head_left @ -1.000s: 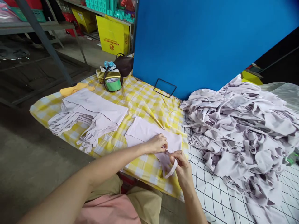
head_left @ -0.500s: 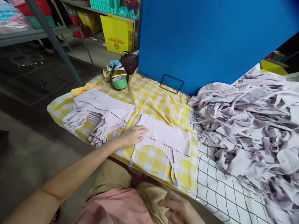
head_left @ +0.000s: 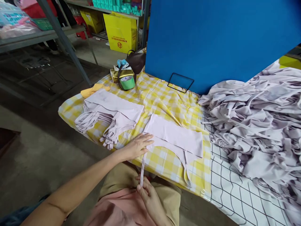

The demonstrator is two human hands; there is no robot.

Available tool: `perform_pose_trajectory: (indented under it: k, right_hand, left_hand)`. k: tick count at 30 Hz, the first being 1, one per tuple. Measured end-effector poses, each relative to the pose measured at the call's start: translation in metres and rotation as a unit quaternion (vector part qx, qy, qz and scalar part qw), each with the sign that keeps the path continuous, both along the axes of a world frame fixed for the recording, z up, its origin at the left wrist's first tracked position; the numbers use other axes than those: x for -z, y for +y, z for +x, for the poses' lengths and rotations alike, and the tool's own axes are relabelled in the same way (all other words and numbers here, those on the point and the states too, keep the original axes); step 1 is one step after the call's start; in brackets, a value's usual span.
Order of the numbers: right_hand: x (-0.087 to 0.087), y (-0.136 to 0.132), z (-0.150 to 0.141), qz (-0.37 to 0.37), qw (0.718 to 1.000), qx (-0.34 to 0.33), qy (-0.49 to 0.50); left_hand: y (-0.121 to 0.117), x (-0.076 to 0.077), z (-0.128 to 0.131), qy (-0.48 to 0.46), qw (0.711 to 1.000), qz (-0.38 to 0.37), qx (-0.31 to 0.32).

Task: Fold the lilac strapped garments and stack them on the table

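Lilac garment: While one strap is drawn down toward the person's lap, the lilac garment (head_left: 174,135) lies flat and spread out, a straight fabric edge crossing its body above the strapped part.
Left hand: the left hand (head_left: 136,147) rests on the garment's left end, fingers loosely spread, gripping nothing that shows.
Right hand: nearer the person than the garment, the right hand (head_left: 149,194) pinches the left strap (head_left: 142,166) between thumb and fingers.
Right strap: the right strap (head_left: 187,172) curves loosely from the garment toward the near edge, untouched.
Checked cloth: the yellow checked cloth (head_left: 164,97) lies beneath the garment.
Neat stack: left of the garment, the stack (head_left: 113,106) holds similar pieces layered flat, straps gathered nearer the person; these look done.
Loose heap: right of the garment, the tangled heap (head_left: 256,116) looks much bigger than the stack, so most pieces are probably left; its inner pieces are hidden.
Progress: the garment itself seems partway, laid flat but with its straps not yet arranged like the stacked ones.
Blue panel: behind the garment stands the blue panel (head_left: 211,37).
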State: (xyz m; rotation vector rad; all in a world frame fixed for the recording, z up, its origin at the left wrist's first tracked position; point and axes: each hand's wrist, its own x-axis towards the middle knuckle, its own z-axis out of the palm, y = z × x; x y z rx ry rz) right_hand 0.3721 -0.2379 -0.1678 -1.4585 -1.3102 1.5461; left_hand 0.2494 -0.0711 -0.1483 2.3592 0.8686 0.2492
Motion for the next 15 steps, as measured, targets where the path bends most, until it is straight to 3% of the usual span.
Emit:
perform_pose_trajectory:
  k: [3,6,9,13,15]
  right_hand:
    - [-0.014,-0.021,0.016,-0.044,0.999,-0.014,-0.027]
    - [-0.017,-0.036,0.027,-0.099,0.995,-0.01,0.012]
    - [-0.024,-0.041,0.03,-0.146,0.986,0.052,0.057]
    - [-0.052,-0.027,0.029,-0.145,0.977,0.134,0.084]
    - [-0.068,-0.015,0.03,-0.137,0.974,0.143,0.11]
  left_hand:
    - [0.001,0.001,0.0,0.0,1.0,-0.001,-0.002]
    - [-0.005,-0.001,0.002,-0.013,1.0,0.023,-0.012]
    - [-0.021,-0.011,0.004,-0.057,0.997,0.04,0.029]
    - [-0.05,-0.033,0.006,-0.154,0.973,-0.072,0.155]
    - [-0.061,-0.04,0.008,-0.188,0.955,-0.147,0.173]
